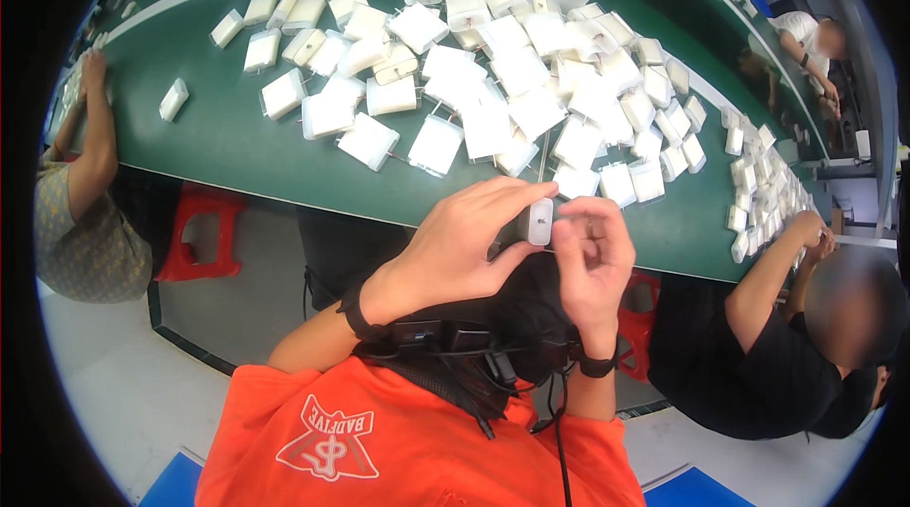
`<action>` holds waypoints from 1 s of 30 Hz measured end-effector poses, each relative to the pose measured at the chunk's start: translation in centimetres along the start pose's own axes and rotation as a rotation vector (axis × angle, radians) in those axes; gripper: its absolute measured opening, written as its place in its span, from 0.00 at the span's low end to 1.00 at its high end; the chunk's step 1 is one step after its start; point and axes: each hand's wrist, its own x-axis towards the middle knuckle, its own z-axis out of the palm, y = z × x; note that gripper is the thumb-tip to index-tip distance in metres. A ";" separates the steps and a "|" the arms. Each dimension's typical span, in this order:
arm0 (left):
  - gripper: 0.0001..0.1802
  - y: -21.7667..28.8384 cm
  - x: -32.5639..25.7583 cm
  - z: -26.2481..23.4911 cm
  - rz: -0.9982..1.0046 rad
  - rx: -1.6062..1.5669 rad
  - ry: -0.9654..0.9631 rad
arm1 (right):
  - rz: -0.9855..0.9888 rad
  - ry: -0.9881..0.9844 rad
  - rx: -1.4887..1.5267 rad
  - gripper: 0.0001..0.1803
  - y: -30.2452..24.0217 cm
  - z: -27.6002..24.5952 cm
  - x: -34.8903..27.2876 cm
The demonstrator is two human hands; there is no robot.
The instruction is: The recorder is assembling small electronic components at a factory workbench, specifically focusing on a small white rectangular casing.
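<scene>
My left hand [450, 240] holds a small white power adapter [540, 220] between thumb and fingers, over the near edge of the green table. The narrow end of the adapter, with a small dark spot in it, faces me. Close by its right side is my right hand [595, 261], with the fingers curled in and the thumb near the adapter. Whatever those fingers may hold is hidden. Just beyond my hands, many similar white adapters [488, 128] lie in a loose heap, several with metal prongs showing.
A single adapter [173, 99] lies apart on the green table [152, 142]. Another pile [754, 185] lies at the right, by a co-worker in black [720, 365]. A second co-worker's arm [95, 123] reaches in at the left. Red stools [204, 232] stand below the table.
</scene>
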 end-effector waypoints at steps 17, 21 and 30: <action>0.36 -0.2 0.1 -0.6 -0.011 0.012 -0.079 | 0.058 -0.165 0.059 0.07 -1.3 -0.7 2.5; 0.36 -0.1 0.2 -0.8 -0.027 -0.006 -0.087 | 0.132 -0.170 0.090 0.06 -1.4 -1.0 2.8; 0.36 0.2 0.4 -1.0 -0.062 0.010 -0.129 | 0.054 -0.109 -0.027 0.08 -1.4 -1.3 2.5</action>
